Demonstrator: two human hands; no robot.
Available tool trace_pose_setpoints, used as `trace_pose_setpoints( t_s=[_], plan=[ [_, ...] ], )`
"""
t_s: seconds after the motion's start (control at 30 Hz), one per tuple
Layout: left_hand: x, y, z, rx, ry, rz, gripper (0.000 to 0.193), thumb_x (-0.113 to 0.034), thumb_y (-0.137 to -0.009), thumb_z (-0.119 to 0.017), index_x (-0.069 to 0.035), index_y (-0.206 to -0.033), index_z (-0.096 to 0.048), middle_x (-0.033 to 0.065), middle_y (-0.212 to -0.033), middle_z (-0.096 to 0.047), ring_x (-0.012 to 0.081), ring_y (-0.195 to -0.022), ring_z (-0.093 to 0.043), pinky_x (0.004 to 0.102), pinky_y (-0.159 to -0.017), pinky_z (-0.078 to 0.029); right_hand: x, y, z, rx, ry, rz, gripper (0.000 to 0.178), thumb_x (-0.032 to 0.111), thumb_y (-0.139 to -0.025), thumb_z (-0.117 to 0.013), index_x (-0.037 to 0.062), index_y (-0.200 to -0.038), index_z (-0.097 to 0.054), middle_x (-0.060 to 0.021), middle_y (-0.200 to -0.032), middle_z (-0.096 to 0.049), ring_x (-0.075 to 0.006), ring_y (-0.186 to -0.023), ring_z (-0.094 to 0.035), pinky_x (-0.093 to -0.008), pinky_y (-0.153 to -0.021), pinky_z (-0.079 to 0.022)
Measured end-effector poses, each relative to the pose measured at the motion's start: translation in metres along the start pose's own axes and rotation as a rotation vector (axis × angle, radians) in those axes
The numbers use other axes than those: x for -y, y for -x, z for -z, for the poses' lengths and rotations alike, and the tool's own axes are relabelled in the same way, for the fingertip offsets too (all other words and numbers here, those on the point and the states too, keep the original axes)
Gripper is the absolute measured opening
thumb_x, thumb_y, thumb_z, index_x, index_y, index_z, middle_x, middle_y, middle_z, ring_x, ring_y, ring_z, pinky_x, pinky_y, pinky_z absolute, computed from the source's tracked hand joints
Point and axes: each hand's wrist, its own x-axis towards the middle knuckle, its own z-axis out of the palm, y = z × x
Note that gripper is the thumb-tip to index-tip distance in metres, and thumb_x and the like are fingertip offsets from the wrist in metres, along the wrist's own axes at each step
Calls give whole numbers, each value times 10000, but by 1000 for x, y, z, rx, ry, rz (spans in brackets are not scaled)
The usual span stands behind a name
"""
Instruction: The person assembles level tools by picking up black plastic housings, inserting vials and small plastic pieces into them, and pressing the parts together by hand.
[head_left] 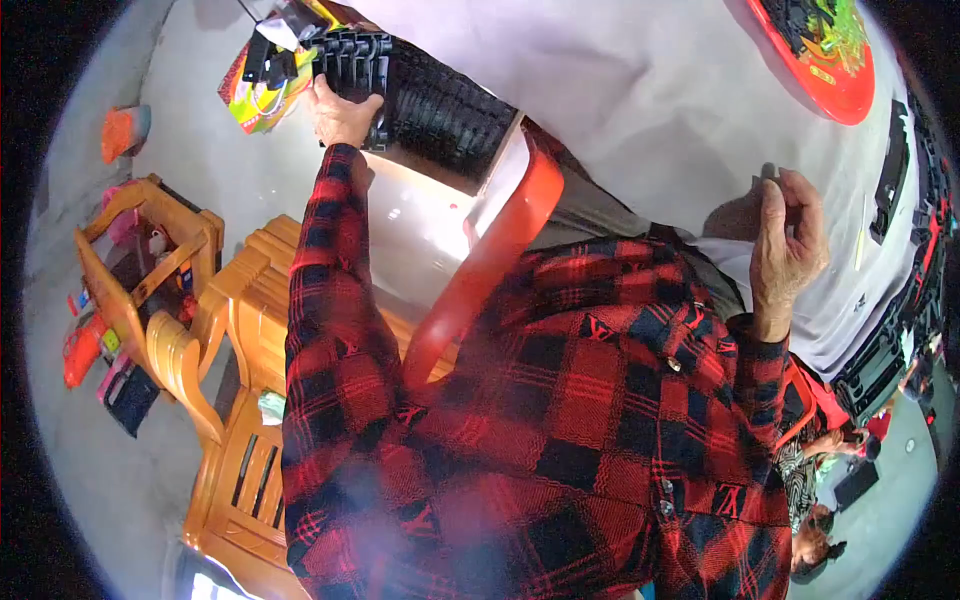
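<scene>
At the upper left, my left hand [343, 115] grips a ribbed black plastic part [352, 65], thumb on one side and fingers on the other. It lies at the end of a tightly packed row of similar black parts [445, 115] in an open cardboard box [430, 168]. My right hand [790, 235] is raised over the pale cloth-covered table [640, 110], thumb and forefinger pinched together. A small dark bit shows at their tips, too small to name.
A red tray [838, 95] with black and green pieces lies at the upper right. Black strips [890, 175] line the table's right side. Beside me are a red plastic chair [500, 260] and a wooden bench [255, 440]. Another person [812, 540] is at lower right.
</scene>
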Motion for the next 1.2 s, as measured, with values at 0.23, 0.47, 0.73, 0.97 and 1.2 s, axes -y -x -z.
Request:
trace_pose_setpoints(
  t_s=[0.23,0.47,0.73,0.97,1.2],
  plan=[
    [25,-23,-42,140,-144,-48,1058,-388,-559,-888,36,-1416,-435,233,-1293,-495,422,-1247,-490,484,-1069,-438,-7,-5,-12,-82,-91,-151,146,42,-926,-719,-13,-1058,-692,-51,-894,-718,-92,-780,-638,-244,-720,-529],
    [31,-31,-74,261,-247,-14,988,-378,-563,-897,-65,-1379,-437,169,-1275,-494,417,-1219,-502,518,-1013,-484,-12,5,-2,-126,-88,-261,201,0,-924,-696,-27,-1118,-654,-98,-1012,-707,-133,-870,-643,-268,-794,-538],
    [24,-21,-97,232,-345,57,961,-360,-574,-889,-100,-1362,-403,112,-1283,-461,371,-1208,-483,566,-972,-480,-11,10,12,-85,30,-214,277,103,-938,-684,-15,-1174,-602,-97,-1064,-650,-174,-933,-608,-292,-837,-503],
    [33,-18,-109,183,-329,70,903,-335,-571,-873,-101,-1319,-425,119,-1257,-476,381,-1204,-489,568,-964,-485,-12,9,16,-80,102,-194,293,154,-937,-662,-25,-1159,-596,-99,-1053,-637,-191,-946,-589,-319,-866,-472],
    [60,-27,-129,284,-211,20,981,-374,-587,-882,-98,-1398,-405,144,-1315,-478,414,-1228,-492,549,-989,-491,-10,9,18,-85,120,-216,242,71,-916,-596,-31,-1135,-597,-90,-1037,-624,-177,-917,-572,-310,-856,-462]
  ],
)
